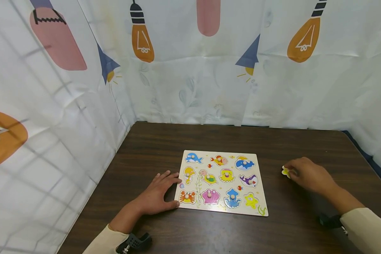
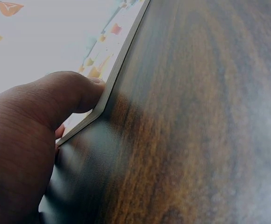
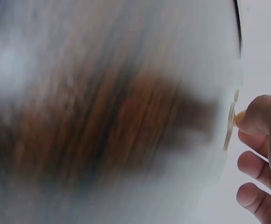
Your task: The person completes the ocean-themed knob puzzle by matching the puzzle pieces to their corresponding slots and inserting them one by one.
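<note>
A wooden peg puzzle board [image 1: 209, 207] with sea animals lies on the table. My left hand [image 1: 153, 195] rests at its left side, fingers extended and touching the edge. In the left wrist view the thumb [image 2: 74, 91] presses on a corner of the board. Off to the right of the board, my right hand [image 1: 312, 178] pinches a small yellow puzzle piece [image 1: 285, 172] by its knob. The right wrist view shows this piece [image 3: 229, 127] edge-on, above the table. At the board's lower right, the yellow starfish [image 1: 251, 200] shows no knob; the blue squid [image 1: 232, 203] beside it has one.
The dark wooden table [image 1: 158, 141] reaches back to a white printed curtain [image 1: 171, 88], which also hangs along the left side. Each wrist wears a black strap, such as the left strap [image 1: 134, 242].
</note>
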`<state>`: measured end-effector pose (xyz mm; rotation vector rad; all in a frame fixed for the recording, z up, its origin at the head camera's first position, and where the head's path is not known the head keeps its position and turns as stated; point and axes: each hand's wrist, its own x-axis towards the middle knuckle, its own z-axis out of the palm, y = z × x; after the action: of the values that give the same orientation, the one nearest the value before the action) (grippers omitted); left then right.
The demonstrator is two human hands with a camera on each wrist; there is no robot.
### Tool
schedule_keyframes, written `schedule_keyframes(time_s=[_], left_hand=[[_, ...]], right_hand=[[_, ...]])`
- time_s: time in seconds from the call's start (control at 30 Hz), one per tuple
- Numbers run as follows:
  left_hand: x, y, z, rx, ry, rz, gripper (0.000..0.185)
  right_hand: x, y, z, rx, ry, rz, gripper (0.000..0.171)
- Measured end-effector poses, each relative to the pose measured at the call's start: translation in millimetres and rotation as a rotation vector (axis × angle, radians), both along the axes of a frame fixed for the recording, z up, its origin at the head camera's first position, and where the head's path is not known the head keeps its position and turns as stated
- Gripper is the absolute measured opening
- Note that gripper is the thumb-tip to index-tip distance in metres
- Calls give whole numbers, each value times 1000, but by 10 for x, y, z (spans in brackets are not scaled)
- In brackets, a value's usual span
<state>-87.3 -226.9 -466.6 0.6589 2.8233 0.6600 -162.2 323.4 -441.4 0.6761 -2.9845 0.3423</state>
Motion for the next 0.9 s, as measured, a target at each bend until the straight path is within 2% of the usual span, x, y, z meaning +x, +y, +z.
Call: schedule_keyframes(time_s=[0.2, 0.4, 0.57, 0.9], left_hand=[[-2, 0, -7, 1, -1, 1, 73], [-4, 1, -7, 14, 1, -3, 72], [-2, -4, -13, 19, -1, -2, 72], [5, -1, -13, 24, 5, -1, 71]], right_hand=[[49, -87, 0, 4, 19, 23, 25], [129, -179, 11, -14, 66, 101, 21], [185, -242, 16, -8, 80, 138, 25], [231, -271, 6, 15, 29, 48, 15]])
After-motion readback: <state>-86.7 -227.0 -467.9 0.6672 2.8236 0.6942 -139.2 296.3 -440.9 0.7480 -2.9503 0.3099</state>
